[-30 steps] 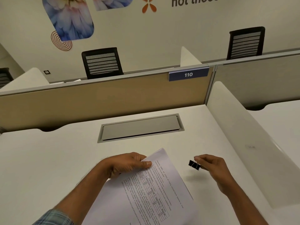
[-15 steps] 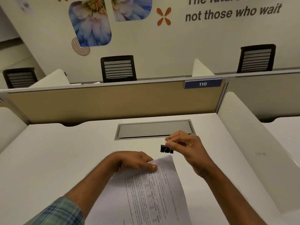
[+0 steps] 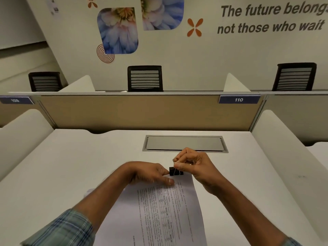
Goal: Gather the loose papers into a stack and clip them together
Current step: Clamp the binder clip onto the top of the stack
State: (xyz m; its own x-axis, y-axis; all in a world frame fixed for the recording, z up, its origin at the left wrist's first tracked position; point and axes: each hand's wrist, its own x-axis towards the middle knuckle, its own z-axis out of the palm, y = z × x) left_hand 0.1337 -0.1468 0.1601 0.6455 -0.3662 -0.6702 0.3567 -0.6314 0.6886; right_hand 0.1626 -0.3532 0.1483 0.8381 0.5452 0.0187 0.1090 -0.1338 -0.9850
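Observation:
A stack of printed papers (image 3: 159,210) lies on the white desk (image 3: 62,174) in front of me, its far edge pointing away. My left hand (image 3: 150,173) holds the stack near its far left corner, thumb on top of the sheet. My right hand (image 3: 191,164) pinches the wire handles of a black binder clip (image 3: 175,171). The clip sits at the far edge of the stack, right beside my left fingertips. Whether its jaws are round the paper I cannot tell.
A grey cable hatch (image 3: 184,143) is set into the desk just beyond my hands. White side dividers (image 3: 287,148) flank the desk and a tan partition (image 3: 142,112) closes its far side. Black chairs (image 3: 144,79) stand behind the partition.
My right hand has brought the binder clip from the right of the papers down to the stack's far edge. My left hand has kept its hold on the papers.

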